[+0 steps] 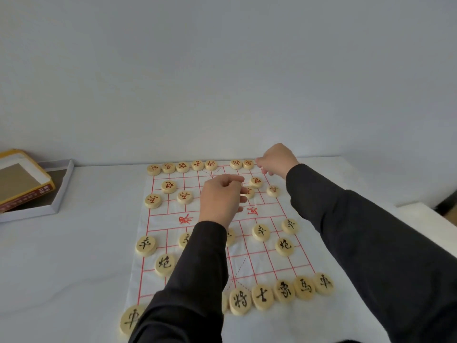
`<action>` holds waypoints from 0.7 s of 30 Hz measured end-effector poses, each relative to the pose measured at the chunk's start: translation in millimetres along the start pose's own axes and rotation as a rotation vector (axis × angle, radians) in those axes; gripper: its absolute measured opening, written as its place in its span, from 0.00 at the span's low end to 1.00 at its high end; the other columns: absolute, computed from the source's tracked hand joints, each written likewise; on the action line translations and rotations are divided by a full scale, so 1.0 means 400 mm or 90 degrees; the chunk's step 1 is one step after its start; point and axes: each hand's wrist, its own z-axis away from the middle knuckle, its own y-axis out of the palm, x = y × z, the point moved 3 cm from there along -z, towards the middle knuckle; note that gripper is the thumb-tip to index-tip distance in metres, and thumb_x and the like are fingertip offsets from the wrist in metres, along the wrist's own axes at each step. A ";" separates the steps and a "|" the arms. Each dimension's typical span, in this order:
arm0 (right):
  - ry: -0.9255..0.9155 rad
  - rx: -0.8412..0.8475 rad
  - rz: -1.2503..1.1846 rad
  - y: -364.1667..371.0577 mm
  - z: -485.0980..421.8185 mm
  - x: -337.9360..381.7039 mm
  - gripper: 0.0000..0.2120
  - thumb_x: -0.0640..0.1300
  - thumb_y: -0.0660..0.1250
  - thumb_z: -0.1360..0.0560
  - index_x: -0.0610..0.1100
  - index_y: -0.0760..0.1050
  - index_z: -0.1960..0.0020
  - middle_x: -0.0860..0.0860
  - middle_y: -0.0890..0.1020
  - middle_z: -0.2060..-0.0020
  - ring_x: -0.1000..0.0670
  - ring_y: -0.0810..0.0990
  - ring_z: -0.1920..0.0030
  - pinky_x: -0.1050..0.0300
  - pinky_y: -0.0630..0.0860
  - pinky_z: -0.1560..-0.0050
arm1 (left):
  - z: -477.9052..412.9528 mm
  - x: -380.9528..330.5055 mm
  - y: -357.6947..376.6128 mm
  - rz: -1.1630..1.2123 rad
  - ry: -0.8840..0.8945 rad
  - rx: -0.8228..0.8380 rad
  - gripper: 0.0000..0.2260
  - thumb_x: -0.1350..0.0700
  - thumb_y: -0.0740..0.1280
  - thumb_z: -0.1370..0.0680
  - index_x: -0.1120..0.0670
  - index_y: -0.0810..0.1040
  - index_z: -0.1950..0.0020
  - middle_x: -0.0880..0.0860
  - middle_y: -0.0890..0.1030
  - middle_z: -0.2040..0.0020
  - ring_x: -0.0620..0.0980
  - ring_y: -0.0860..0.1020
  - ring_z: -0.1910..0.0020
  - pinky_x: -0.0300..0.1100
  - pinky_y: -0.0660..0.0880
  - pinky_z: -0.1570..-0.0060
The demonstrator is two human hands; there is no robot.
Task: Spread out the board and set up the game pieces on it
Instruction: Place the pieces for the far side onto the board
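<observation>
Red piece beside left hand

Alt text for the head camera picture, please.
Two hands reach over a cloth game board on a white table: the left hand above its far half, the right hand at its far right corner. Round pieces line both ends; an open box sits left.

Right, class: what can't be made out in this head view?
Head view:
- Near-row pieces left of centre: hidden by the left sleeve.
- Whether the right hand holds anything: hidden behind the hand itself.
- Piece beside the left hand: character half covered.
- Box lettering: too small, cut off.
</observation>
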 end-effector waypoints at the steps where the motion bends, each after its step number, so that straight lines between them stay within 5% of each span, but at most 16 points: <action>1: -0.002 0.005 -0.036 -0.013 0.028 -0.006 0.12 0.42 0.62 0.26 0.35 0.80 0.54 0.45 0.83 0.60 0.48 0.79 0.60 0.58 0.72 0.62 | 0.007 -0.003 0.008 -0.024 0.021 0.006 0.10 0.62 0.57 0.21 0.54 0.78 0.49 0.52 0.80 0.59 0.46 0.78 0.62 0.40 0.78 0.60; 4: -0.013 -0.030 -0.118 -0.064 0.132 -0.052 0.10 0.39 0.63 0.27 0.34 0.81 0.54 0.43 0.84 0.58 0.46 0.80 0.58 0.56 0.73 0.57 | 0.035 -0.005 0.032 -0.090 0.060 0.026 0.11 0.63 0.57 0.22 0.54 0.78 0.49 0.52 0.81 0.59 0.47 0.78 0.61 0.42 0.79 0.59; 8: -0.015 -0.101 -0.239 -0.100 0.254 -0.140 0.08 0.40 0.64 0.25 0.38 0.81 0.54 0.48 0.82 0.60 0.51 0.76 0.58 0.62 0.70 0.63 | 0.075 0.000 0.062 -0.163 0.095 0.065 0.11 0.63 0.58 0.22 0.53 0.78 0.48 0.50 0.80 0.59 0.46 0.79 0.61 0.39 0.78 0.59; 11: -0.001 -0.137 -0.232 -0.122 0.280 -0.202 0.10 0.39 0.61 0.23 0.40 0.81 0.52 0.49 0.80 0.56 0.50 0.76 0.52 0.60 0.68 0.55 | 0.106 0.004 0.081 -0.180 0.093 0.110 0.11 0.63 0.58 0.22 0.53 0.78 0.48 0.51 0.80 0.58 0.45 0.78 0.61 0.38 0.77 0.61; 18: 0.072 -0.112 -0.008 -0.143 0.284 -0.339 0.17 0.45 0.56 0.21 0.37 0.74 0.61 0.42 0.77 0.65 0.39 0.77 0.55 0.53 0.70 0.59 | 0.122 0.007 0.082 -0.166 0.071 0.133 0.10 0.63 0.59 0.21 0.55 0.78 0.49 0.53 0.80 0.58 0.47 0.78 0.61 0.39 0.77 0.62; 21: 0.112 0.016 0.100 -0.124 0.290 -0.358 0.19 0.56 0.56 0.21 0.40 0.73 0.49 0.46 0.76 0.59 0.44 0.76 0.56 0.55 0.67 0.59 | 0.123 0.016 0.091 -0.194 0.068 0.137 0.09 0.62 0.59 0.21 0.55 0.78 0.48 0.53 0.80 0.58 0.47 0.78 0.61 0.40 0.78 0.60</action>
